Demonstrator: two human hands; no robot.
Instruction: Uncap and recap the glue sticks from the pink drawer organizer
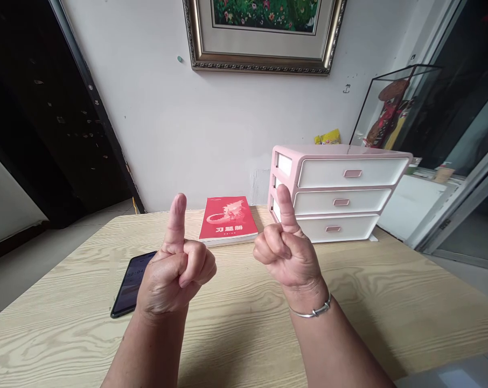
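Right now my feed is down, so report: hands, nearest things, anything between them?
Hands raised, empty: left hand, right hand, index fingers up. Phone by left hand, red book beyond, untouched. Pink drawer unit behind right hand, drawers shut.

Dark phone (127, 285), flat on the table (389, 302), screen up with pale numbers showing, lower left of the middle. Red book (229, 220), shut, lying flat, cover up with a pale dragon on it, right in the middle. Pink box (341, 188) with three white drawers, all shut, standing upright, right of the middle.
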